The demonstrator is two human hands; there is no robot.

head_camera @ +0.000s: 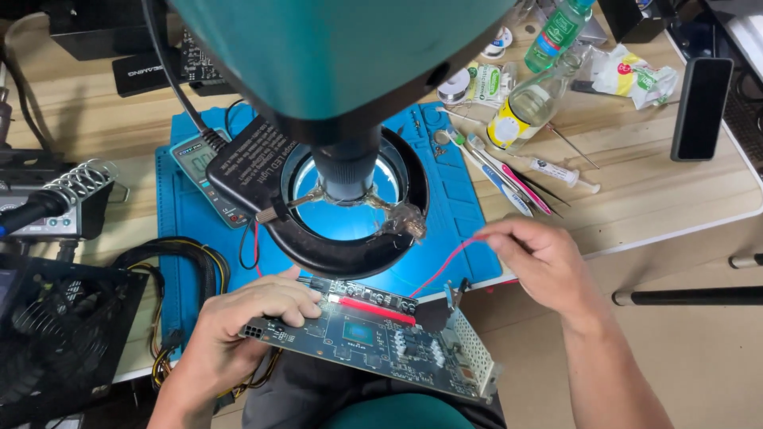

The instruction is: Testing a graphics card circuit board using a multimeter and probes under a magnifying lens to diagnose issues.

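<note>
Left hand (242, 322) clamps circuit board (373, 342) edge: rigid, light, fragile. Right hand (540, 266) pinches limp red wire (453, 262).

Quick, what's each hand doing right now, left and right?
Left hand: closed on the circuit board, gripping its left end.
Right hand: fingers pinched on the red wire.

Blue mat (453, 206) centre under the microscope's ring light (350, 238); circuit board (373, 342) left end beneath fingers.
</note>
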